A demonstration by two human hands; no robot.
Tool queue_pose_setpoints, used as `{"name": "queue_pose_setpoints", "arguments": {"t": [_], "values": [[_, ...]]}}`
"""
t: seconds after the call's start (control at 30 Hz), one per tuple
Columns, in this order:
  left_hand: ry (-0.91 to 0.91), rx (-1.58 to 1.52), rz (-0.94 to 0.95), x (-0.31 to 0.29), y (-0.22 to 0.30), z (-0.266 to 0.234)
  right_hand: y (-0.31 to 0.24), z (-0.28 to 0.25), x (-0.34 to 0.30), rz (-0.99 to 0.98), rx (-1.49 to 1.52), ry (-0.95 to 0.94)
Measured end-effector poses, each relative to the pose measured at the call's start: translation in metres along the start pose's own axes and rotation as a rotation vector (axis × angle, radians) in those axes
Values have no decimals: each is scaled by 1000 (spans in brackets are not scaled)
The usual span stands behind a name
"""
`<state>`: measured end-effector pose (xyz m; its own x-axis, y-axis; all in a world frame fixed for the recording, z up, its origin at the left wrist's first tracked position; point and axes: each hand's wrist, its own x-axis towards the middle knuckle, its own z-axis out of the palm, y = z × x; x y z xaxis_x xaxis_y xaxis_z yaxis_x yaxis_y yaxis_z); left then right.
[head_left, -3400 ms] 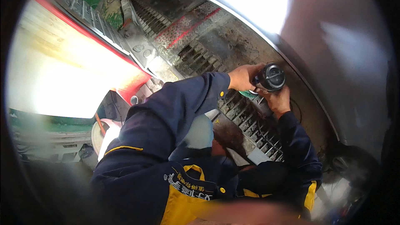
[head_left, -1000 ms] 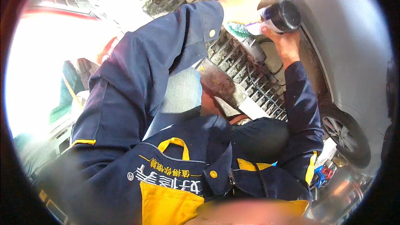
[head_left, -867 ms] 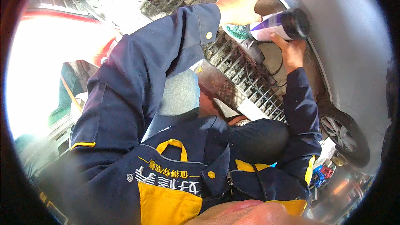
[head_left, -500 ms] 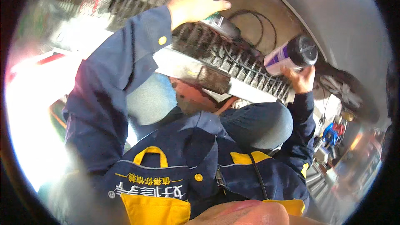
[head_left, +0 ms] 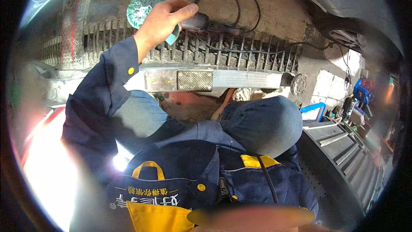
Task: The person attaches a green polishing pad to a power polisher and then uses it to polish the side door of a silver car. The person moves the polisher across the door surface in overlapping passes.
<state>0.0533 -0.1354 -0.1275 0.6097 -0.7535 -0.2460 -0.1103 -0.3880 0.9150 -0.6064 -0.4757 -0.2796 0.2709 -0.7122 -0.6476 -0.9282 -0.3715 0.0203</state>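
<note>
My left hand (head_left: 159,20) reaches forward over the edge of a metal grating, its fingers curled and its thumb pointing right. A round green disc (head_left: 139,9) with a pale, shiny patch shows at the left of this hand, which grips its edge. Another green piece (head_left: 173,36) sticks out below the palm; whether it belongs to the same disc I cannot tell. Just right of the thumb lies a dark corded power tool (head_left: 198,21), partly covered by the hand. My right hand and its forearm are out of view.
The ribbed grating (head_left: 246,50) runs across in front of my knees, with a pale metal beam (head_left: 244,78) on its near side. A black cable (head_left: 260,6) loops on the floor. A car wheel (head_left: 345,38) stands far right; a grey ridged panel (head_left: 339,146) is nearer.
My right hand and the purple-and-white bottle with a black top have left the view. The view has turned, and my left hand appears farther left, with more of the green disc showing.
</note>
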Motion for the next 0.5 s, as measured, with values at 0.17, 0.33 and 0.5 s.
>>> {"name": "queue_pose_setpoints", "arguments": {"t": [0.17,0.33,0.5], "values": [[-69,-498,-110,3,-1,8,-9,67,31,-38,-1,-77],[-181,-498,-124,-1,12,5,-42,44,48,-71,83,-131],[-149,-75,143,6,31,-16,-154,-100,-1,-127,521,-203]]}}
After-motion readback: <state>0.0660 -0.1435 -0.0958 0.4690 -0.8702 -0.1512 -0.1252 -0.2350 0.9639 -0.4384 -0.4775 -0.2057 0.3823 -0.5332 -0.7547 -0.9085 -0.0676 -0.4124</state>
